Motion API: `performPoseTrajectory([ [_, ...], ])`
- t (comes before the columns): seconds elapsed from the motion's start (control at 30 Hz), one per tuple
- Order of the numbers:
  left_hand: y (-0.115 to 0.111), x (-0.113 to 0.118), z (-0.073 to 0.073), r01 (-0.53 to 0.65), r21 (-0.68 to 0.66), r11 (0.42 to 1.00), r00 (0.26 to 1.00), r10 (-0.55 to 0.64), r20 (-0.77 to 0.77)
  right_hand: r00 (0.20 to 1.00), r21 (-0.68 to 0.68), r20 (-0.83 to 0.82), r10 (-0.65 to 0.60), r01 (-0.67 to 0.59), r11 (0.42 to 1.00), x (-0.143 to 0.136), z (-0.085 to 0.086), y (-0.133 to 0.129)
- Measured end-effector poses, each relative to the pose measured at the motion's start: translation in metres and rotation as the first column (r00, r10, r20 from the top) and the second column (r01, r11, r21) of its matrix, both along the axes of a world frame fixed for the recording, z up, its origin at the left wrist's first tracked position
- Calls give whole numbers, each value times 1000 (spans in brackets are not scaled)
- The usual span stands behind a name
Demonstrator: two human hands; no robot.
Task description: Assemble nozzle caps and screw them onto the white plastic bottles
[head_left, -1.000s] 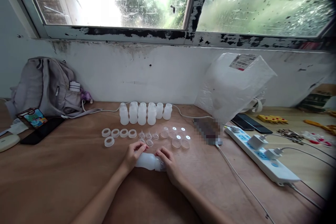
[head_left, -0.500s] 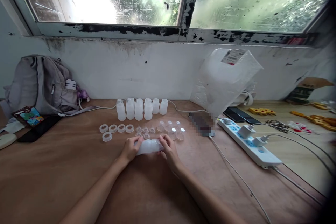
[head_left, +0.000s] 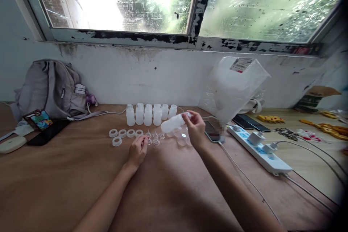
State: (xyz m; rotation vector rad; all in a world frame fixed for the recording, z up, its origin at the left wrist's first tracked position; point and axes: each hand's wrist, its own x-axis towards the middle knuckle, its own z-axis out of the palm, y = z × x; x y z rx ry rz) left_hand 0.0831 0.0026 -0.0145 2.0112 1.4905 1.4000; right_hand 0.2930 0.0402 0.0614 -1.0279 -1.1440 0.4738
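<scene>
My right hand (head_left: 196, 127) grips a frosted white baby bottle (head_left: 172, 123) by its clear capped end. The bottle is tilted, its base pointing left, above the clear round discs (head_left: 181, 140). My left hand (head_left: 138, 151) is low over the table, fingers curled together beside the clear nipples (head_left: 156, 142); anything between those fingers is hidden. Several white rings (head_left: 117, 141) lie to the left of that hand. Behind, a row of frosted bottles (head_left: 148, 115) stands upright by the wall, some of them stacked or taller than the two at the right end.
A plastic bag (head_left: 231, 87) leans on the wall at right. A phone (head_left: 212, 130) with a cable and a white power strip (head_left: 258, 148) lie to the right. A grey backpack (head_left: 49, 90) sits at back left, near a black flat case (head_left: 49, 133).
Both hands held the bottle before. My left hand has let go and moved beside the nipples; my right hand has carried the bottle up and to the right. The view has shifted slightly.
</scene>
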Motion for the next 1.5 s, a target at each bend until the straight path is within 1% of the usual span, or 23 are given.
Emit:
performPoseTrajectory([
  [0.07,5,-4,-3,-41,18,999,998,41,-38,993,45,86,-77,74,996,2,17,20],
  [0.1,8,-6,-5,-61,35,998,996,64,-67,985,49,143,-98,92,995,2,23,30],
  [0.17,12,-9,-9,-115,76,990,981,125,-146,959,16,260,-113,113,993,0,27,49],
  [0.27,15,-10,-12,-229,105,968,923,250,-294,910,-99,414,-39,87,991,-7,20,72],
  [0.33,15,-12,-13,-304,99,947,869,319,-377,881,-150,473,-10,91,984,-11,10,84],
  [0.4,15,-14,-13,-358,91,929,822,360,-442,860,-179,511,-3,110,978,-15,1,94],
  [0.47,16,-16,-14,-393,82,916,787,381,-485,845,-197,535,-2,126,972,-17,-7,101],
  [0.53,17,-19,-16,-412,72,908,769,389,-508,835,-206,551,0,136,969,-18,-12,107],
  [0.67,20,-22,-20,-403,79,912,766,383,-516,811,-202,585,4,141,969,-19,-18,111],
  [0.8,20,-22,-22,-348,94,933,802,348,-486,776,-201,630,23,135,970,-21,-23,109],
  [0.9,20,-21,-22,-334,94,938,821,338,-460,762,-205,647,31,134,970,-23,-27,108],
  [1.03,19,-21,-21,-329,90,940,811,330,-483,760,-208,650,30,140,968,-22,-34,108],
  [1.13,18,-21,-19,-330,98,939,791,331,-514,778,-260,625,58,137,956,-18,-35,106],
  [1.17,17,-21,-18,-330,106,938,788,336,-516,788,-265,613,51,145,953,-17,-34,103],
  [1.2,17,-21,-16,-331,119,936,790,343,-508,800,-248,600,24,157,956,-17,-33,98],
  [1.27,17,-21,-13,-328,146,933,807,357,-469,820,-153,569,-57,174,973,-18,-32,82],
  [1.3,17,-21,-11,-323,158,933,823,359,-440,828,-88,553,-89,164,983,-20,-34,71],
  [1.33,18,-20,-8,-312,168,935,842,355,-407,829,-42,553,-82,126,991,-23,-37,58],
  [1.37,18,-20,-6,-298,176,938,863,344,-371,813,-33,581,-33,64,997,-27,-43,44],
  [1.4,17,-19,-4,-282,182,942,884,329,-332,785,-55,619,29,7,998,-30,-50,30],
  [1.47,16,-16,-1,-241,182,953,923,283,-259,690,-135,707,155,-84,987,-38,-69,5],
  [1.5,15,-14,0,-218,176,960,939,256,-229,641,-163,746,181,-89,983,-41,-79,-5],
])
